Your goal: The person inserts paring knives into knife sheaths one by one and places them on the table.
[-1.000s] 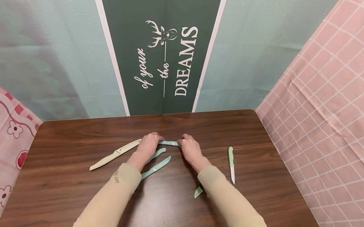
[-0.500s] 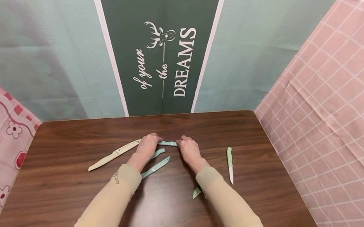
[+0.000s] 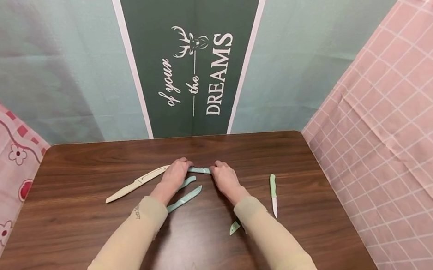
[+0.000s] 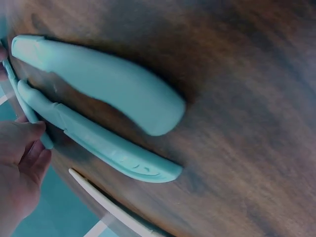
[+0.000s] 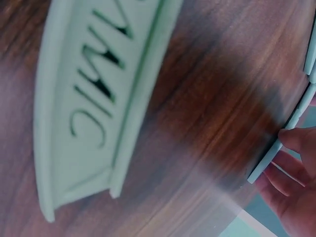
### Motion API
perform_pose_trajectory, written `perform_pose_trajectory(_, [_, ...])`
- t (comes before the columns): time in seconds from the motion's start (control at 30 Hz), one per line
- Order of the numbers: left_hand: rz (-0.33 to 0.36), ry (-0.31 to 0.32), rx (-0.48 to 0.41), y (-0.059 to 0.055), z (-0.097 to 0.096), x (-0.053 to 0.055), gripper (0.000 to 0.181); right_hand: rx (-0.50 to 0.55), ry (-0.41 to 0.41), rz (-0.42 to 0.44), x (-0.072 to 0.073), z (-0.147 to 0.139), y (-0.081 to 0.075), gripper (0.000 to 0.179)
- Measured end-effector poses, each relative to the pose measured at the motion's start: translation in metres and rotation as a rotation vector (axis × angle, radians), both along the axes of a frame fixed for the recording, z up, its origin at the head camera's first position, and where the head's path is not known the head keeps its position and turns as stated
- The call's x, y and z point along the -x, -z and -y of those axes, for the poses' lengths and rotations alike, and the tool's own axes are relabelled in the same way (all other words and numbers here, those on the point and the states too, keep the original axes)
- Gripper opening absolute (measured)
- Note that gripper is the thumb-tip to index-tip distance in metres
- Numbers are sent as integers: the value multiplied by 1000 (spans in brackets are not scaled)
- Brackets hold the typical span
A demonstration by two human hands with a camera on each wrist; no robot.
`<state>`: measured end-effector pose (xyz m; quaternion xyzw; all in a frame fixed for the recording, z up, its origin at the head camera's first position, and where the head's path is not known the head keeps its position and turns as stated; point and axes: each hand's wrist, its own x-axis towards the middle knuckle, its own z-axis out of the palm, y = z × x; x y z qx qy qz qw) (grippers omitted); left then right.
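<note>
Near the far middle of the table, both hands hold a slim light-blue sheathed knife [image 3: 200, 170]. My left hand [image 3: 174, 175] pinches its left end between thumb and fingers. The right hand [image 3: 225, 178] pinches the opposite end; in the right wrist view, thumb and fingertips close on the tip of the blue knife [image 5: 267, 159]. Two more light-blue knives lie just nearer, partly hidden by the left wrist: one with a curved handle [image 3: 188, 181] and a larger one [image 3: 186, 199]. The left wrist view shows the middle knife [image 4: 106, 140] and the larger knife's handle [image 4: 116, 81].
A long cream sheathed knife [image 3: 137, 184] lies left of the left hand. On the right is a green-handled knife [image 3: 273, 187] with its white blade bare. A green sheath with cut-out letters [image 5: 98, 98] lies beneath the right forearm. Fabric curtains stand around the wooden table [image 3: 201, 258].
</note>
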<state>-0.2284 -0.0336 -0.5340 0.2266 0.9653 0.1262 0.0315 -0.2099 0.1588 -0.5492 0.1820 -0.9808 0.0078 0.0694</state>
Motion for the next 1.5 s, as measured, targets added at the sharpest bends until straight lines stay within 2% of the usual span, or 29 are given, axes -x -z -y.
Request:
perform_pose_trajectory(0.2, [-67, 2, -22, 1, 2, -7, 30, -4, -6, 55, 1, -1, -1, 21])
perform_pose_trajectory(0.4, [-178, 37, -61, -5, 4, -13, 28, 3, 2, 116, 0, -3, -6, 27])
perform_pose_trajectory(0.57, [-246, 53, -65, -13, 1, -21, 24, 35, -26, 86, -4, -10, -14, 32])
perform_pose_trajectory(0.8, [-328, 74, -95, -22, -8, -36, 22, 138, -64, 36, -9, -29, -28, 36])
perform_pose_trajectory(1.0, [-355, 107, -134, -26, -16, -54, 19, 211, -105, -31, -14, -50, -41, 37])
perform_pose_trajectory(1.1, [-373, 131, -165, -27, -21, -63, 16, 225, -127, -38, -18, -63, -46, 35])
perform_pose_trajectory(1.4, [-379, 228, -233, -34, -38, -91, 13, 144, -221, 49, -26, -114, -53, 21])
perform_pose_trajectory(1.5, [-368, 255, -217, -34, -46, -102, 14, 131, -236, 68, -30, -132, -51, 21])
